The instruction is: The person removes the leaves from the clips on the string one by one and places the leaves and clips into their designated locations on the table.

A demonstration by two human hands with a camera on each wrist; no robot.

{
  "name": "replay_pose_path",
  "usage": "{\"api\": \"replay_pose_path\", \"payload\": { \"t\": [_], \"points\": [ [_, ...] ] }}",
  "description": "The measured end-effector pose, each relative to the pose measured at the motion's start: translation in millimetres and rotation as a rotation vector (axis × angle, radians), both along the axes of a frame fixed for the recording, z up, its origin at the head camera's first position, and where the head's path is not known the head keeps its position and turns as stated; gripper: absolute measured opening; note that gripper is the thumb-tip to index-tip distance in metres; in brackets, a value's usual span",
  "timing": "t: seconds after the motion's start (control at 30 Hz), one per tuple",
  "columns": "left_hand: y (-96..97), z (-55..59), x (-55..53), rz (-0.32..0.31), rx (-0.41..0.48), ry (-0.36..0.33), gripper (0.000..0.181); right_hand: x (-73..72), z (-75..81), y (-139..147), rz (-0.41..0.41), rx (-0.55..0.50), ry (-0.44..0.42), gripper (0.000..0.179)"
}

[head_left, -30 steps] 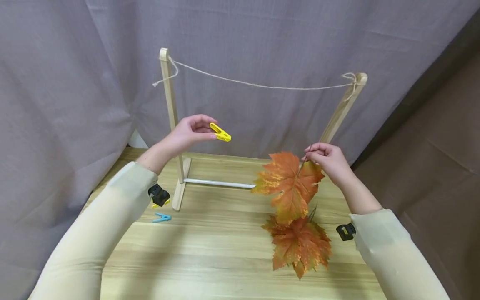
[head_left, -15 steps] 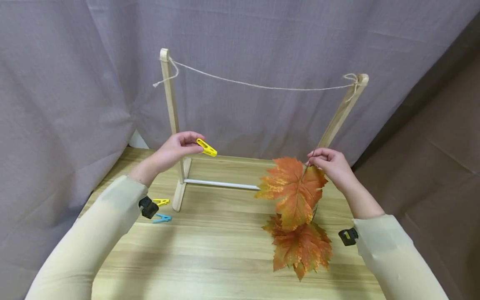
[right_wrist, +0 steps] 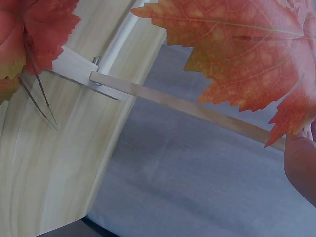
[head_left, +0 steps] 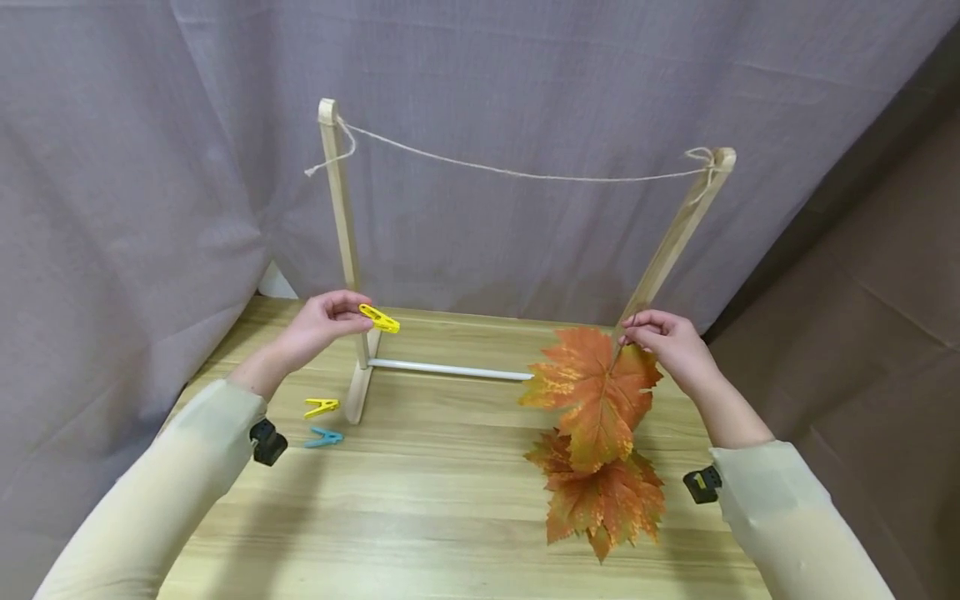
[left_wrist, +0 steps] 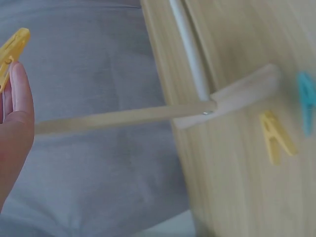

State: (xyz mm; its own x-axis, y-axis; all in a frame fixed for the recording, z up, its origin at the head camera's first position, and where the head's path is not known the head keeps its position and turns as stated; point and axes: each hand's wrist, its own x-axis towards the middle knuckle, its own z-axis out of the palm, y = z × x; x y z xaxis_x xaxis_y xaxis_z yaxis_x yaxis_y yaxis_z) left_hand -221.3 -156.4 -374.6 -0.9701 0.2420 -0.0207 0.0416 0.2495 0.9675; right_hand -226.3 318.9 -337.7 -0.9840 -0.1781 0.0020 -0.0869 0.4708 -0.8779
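Note:
My left hand (head_left: pixel 326 325) pinches a yellow clothespin (head_left: pixel 380 319) between thumb and fingers, in front of the rack's left post. The same clothespin (left_wrist: pixel 14 49) shows at the left edge of the left wrist view. My right hand (head_left: pixel 675 346) pinches the stem of an orange maple leaf (head_left: pixel 596 396), which hangs down near the right post. In the right wrist view this leaf (right_wrist: pixel 237 44) covers part of the fingers. Below it, more orange leaves (head_left: pixel 607 504) lie on the table, partly overlapped by the held one. A string (head_left: pixel 517 173) sags between the two post tops.
On the table (head_left: pixel 420 517), left of the rack's foot, lie a second yellow clothespin (head_left: pixel 322 407) and a blue clothespin (head_left: pixel 324 437). The wooden posts (head_left: pixel 341 208) are joined low down by a white bar (head_left: pixel 450 369). A grey curtain (head_left: pixel 487 75) hangs behind.
My left hand has moved down and left with the yellow clothespin, away from the string. The right hand has sunk slightly and shifted a little right with the leaf.

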Motion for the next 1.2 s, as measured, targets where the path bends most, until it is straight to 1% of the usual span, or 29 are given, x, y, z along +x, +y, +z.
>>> {"api": "replay_pose_path", "payload": {
  "t": [0.17,0.23,0.37,0.47,0.57,0.7,0.8,0.9,1.0,1.13,1.2],
  "points": [
    [-10.6,-12.5,7.2,-0.009,-0.053,-0.034,0.045,-0.9,-0.8,0.8,0.002,-0.016,0.008,0.025],
    [-15.2,-19.0,10.2,-0.016,-0.078,-0.047,0.047,-1.2,-0.9,1.4,0.003,-0.019,0.01,0.022],
    [-26.6,-34.4,15.9,-0.018,-0.094,-0.067,0.048,-0.1,-1.1,2.7,0.002,-0.01,-0.008,0.017],
    [-35.8,-44.7,20.6,0.004,-0.097,-0.093,0.049,1.1,-1.6,4.1,-0.004,0.01,-0.027,0.019],
    [-45.3,-52.8,26.1,0.037,-0.137,-0.104,0.051,1.6,-3.4,6.8,-0.018,0.024,-0.035,0.022],
    [-59.7,-63.7,34.6,0.065,-0.202,-0.098,0.051,2.0,-8.4,12.6,-0.032,0.035,-0.046,0.022],
    [-71.0,-73.0,40.7,0.072,-0.221,-0.098,0.051,3.2,-13.7,17.4,-0.045,0.066,-0.067,0.024],
    [-81.9,-83.1,45.4,0.084,-0.221,-0.114,0.052,4.2,-20.3,22.9,-0.07,0.108,-0.089,0.022],
    [-91.4,-92.5,49.5,0.089,-0.224,-0.129,0.054,4.7,-29.8,29.2,-0.087,0.141,-0.114,0.025],
    [-103.0,-104.7,55.4,0.082,-0.23,-0.137,0.055,3.8,-45.0,39.2,-0.09,0.148,-0.162,0.026],
    [-108.1,-110.3,59.3,0.078,-0.229,-0.14,0.055,3.4,-51.6,44.1,-0.093,0.134,-0.179,0.022]
  ]
}}
